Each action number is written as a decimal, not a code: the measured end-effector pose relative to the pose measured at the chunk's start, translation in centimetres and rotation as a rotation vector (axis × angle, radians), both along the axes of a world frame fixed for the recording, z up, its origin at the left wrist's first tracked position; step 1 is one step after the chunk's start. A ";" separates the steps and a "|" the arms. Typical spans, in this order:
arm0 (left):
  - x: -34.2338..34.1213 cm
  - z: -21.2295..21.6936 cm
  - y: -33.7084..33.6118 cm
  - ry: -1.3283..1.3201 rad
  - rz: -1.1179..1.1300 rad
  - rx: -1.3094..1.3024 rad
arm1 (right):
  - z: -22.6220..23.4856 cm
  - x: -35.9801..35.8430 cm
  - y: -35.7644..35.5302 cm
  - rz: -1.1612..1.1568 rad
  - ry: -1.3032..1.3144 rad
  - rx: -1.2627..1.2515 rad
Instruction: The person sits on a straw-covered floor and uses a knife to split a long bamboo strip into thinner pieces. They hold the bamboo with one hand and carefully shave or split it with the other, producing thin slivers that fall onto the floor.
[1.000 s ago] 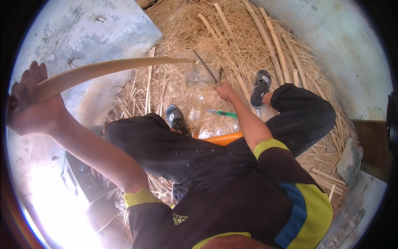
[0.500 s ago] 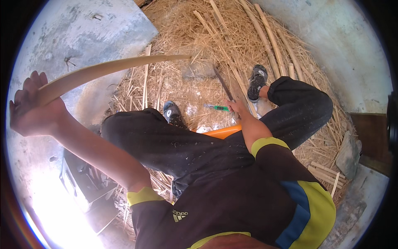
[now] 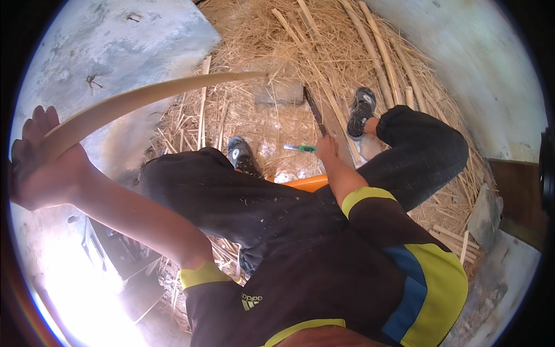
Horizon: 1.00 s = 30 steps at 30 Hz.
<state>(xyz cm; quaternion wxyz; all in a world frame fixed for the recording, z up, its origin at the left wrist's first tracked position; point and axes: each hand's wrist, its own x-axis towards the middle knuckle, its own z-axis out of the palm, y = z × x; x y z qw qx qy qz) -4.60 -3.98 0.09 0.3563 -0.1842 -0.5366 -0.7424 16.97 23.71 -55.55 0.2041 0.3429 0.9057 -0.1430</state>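
Observation:
At the far left my left hand (image 3: 43,168) is raised, closed round one end of a long, pale bamboo strip (image 3: 150,95). The strip bows across toward the middle, its far end near a grey block (image 3: 280,91) on the floor. My right hand (image 3: 327,148), between my legs, grips a dark-bladed knife (image 3: 314,110) by its handle. The blade points away from me, its tip beside the block's right end and apart from the strip. Just left of my right hand is a green utility knife (image 3: 300,148) with its blade out; part of it is hidden by the hand.
Straw-like shavings (image 3: 243,34) cover the floor. Long bamboo poles (image 3: 381,55) lie at the far right. My shoes (image 3: 361,113) stand either side of the block. An orange seat edge (image 3: 306,184) shows under me. Pale walls (image 3: 139,34) close in both sides.
My right hand has shifted slightly away from me, and the knife's blade has swung nearer the block's right end. My left hand has dipped a little with the strip.

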 end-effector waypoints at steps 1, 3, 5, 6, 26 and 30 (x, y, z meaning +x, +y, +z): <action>0.0 0.1 -0.1 -0.010 -0.005 -0.002 | -0.7 -0.1 -0.3 0.087 -0.035 0.060; -0.5 -0.1 -1.9 -0.013 -0.078 -0.033 | -2.0 0.1 -0.9 0.264 -0.108 0.179; -1.7 0.1 -4.2 0.000 -0.143 -0.045 | -4.1 0.1 -1.1 0.297 -0.179 0.168; -1.8 0.1 -3.8 -0.001 -0.138 -0.033 | -4.7 -0.3 -1.1 0.308 -0.212 0.164; 6.1 -1.5 3.8 -0.045 0.272 0.014 | 8.6 -7.1 -0.7 0.443 -0.075 -0.460; 9.0 -3.2 0.9 0.056 -0.076 -0.024 | 22.0 -8.0 0.0 0.295 0.260 -0.505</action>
